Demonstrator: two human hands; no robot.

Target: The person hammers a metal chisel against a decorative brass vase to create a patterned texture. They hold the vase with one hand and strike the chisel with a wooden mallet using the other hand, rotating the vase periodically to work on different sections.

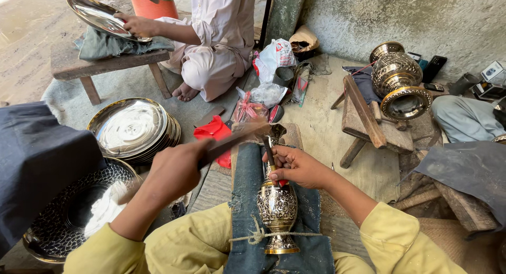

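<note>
An engraved brass vase [278,209] lies on a denim-wrapped board [247,184] between my knees, tied down with string [258,235]. My right hand [299,167] rests on the vase's neck and pinches a thin dark chisel [269,149] against the metal. My left hand [176,171] is raised to the left of the vase and grips a long mallet-like tool [237,138], which is blurred and angled toward the chisel's top. Both of my sleeves are yellow.
A stack of shiny metal plates [134,129] and a dark engraved plate [68,213] lie at my left. Another person [216,37] sits behind, holding a plate [97,15] on a wooden bench [105,60]. A large brass vase [398,79] rests on a stool at right.
</note>
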